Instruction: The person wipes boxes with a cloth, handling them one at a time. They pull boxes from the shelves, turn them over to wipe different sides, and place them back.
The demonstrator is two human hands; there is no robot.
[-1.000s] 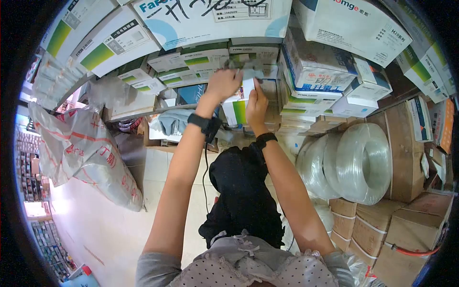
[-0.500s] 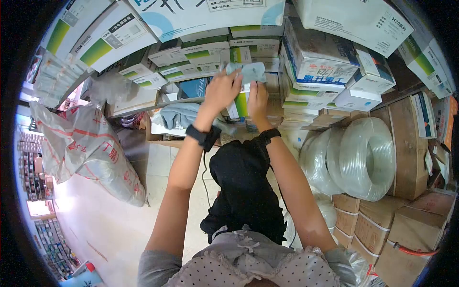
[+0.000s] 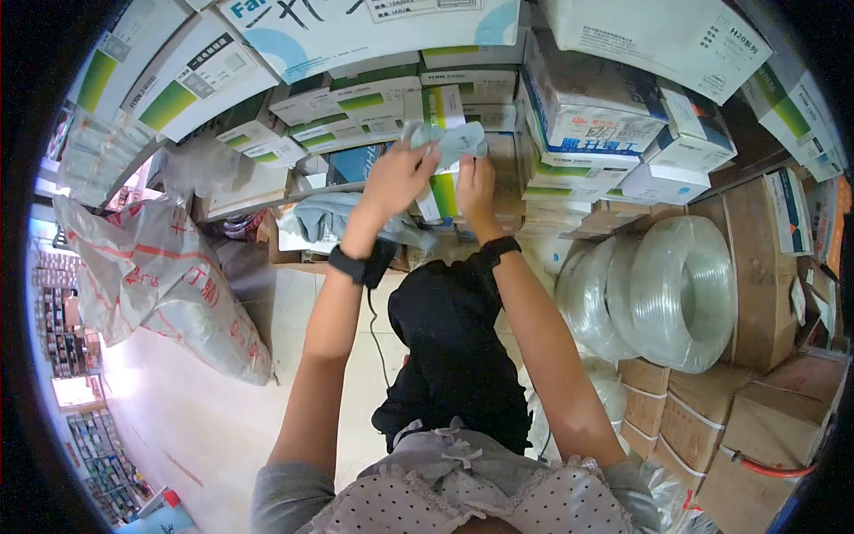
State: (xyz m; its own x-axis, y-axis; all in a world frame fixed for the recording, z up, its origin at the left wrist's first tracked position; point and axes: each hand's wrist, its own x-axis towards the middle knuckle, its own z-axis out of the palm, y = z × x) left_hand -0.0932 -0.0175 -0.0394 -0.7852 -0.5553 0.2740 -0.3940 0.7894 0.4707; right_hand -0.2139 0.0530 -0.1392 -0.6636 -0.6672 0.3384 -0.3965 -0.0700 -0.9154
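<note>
My left hand (image 3: 398,182) has its fingers curled onto a crumpled grey-blue cloth (image 3: 461,141). The cloth lies across the front of a narrow white-and-green box (image 3: 441,198), whose upper part shows above it. At the box's right side my right hand (image 3: 476,185) is closed, its fingertips by the cloth's lower edge; its grip appears to be on the box, though the fingers are partly hidden. Stacked white-and-green cartons (image 3: 372,100) stand just behind both hands.
Another grey-blue cloth (image 3: 325,215) lies in an open carton below the shelf. A large filled plastic sack (image 3: 165,285) stands at the left. Coils of clear hose (image 3: 680,294) and strapped brown cartons (image 3: 703,414) are at the right. Large white boxes (image 3: 658,40) overhang the shelf.
My left hand has moved slightly left and down. The cloth is more bunched and a little lower, showing more of the box's upper part. My right hand has shifted slightly.
</note>
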